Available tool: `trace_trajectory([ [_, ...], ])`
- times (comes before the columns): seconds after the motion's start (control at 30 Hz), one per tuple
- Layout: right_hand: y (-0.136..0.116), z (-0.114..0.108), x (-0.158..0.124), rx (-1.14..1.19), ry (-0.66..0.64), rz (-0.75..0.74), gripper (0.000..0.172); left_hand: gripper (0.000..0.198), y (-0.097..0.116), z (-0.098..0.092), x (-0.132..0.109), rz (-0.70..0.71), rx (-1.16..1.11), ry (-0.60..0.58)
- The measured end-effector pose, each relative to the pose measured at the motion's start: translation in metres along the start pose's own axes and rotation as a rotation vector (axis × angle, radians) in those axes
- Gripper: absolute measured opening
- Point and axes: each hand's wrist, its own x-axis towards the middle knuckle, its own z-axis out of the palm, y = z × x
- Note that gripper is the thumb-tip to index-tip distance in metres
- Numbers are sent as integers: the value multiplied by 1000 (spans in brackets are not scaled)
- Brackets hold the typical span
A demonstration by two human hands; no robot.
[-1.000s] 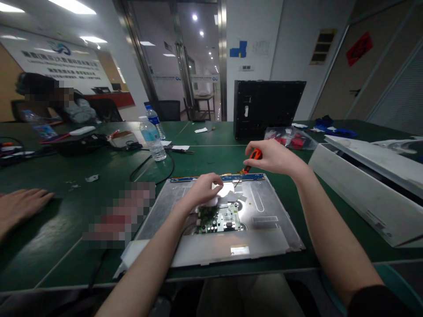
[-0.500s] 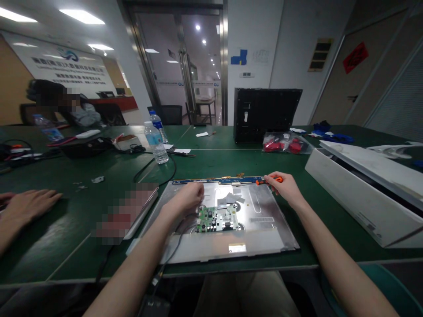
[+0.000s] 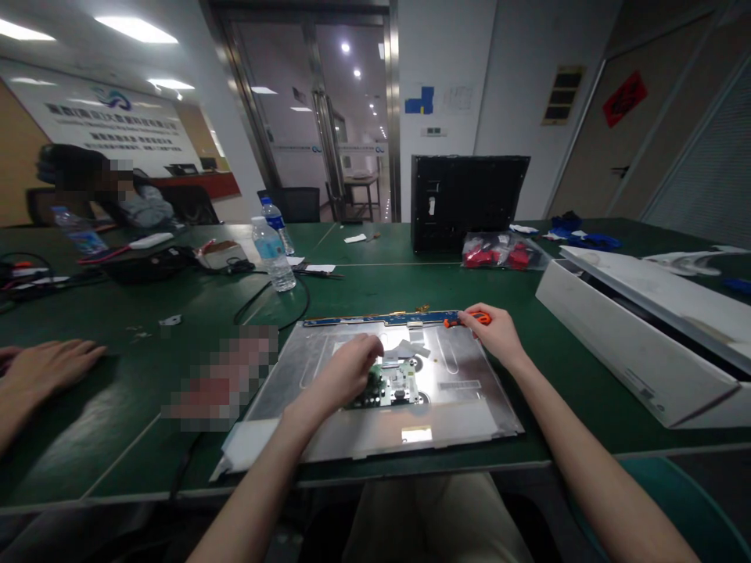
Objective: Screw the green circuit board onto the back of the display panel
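A flat silver display panel (image 3: 317, 361) lies back side up on the table in front of me. My left hand (image 3: 353, 366) is over the green circuit board (image 3: 402, 383), partly covering it, with its fingers curled and closed. What they hold, if anything, is hidden. At the panel's far right corner my right hand (image 3: 491, 332) grips a small orange tool (image 3: 482, 318); its exact kind cannot be made out. Beside this tool a narrow blue circuit strip (image 3: 404, 318) runs along the panel's far edge. Grey tape (image 3: 411, 349) sits above the green board.
Another person's hand (image 3: 52, 367) rests on the table (image 3: 352, 285) at the left. A blurred reddish object (image 3: 223, 379) lies left of the panel. Bottles (image 3: 274, 254), a black monitor casing (image 3: 469, 199), a bag of red items (image 3: 498, 252) and a white box (image 3: 634, 344) stand around.
My left hand has moved right and closer to me, from the panel's upper part to over the green board. My right hand keeps its grip on the orange tool. The view has shifted slightly.
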Motion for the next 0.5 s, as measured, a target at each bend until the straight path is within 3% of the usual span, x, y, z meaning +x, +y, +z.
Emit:
trace_trajectory([
  [0.2, -1, 2, -2, -13, 8, -44, 39, 24, 36, 29, -18, 179, -149, 74],
  [0.5, -6, 1, -2, -39, 15, -77, 36, 22, 38, 52, -17, 231, -70, 120],
])
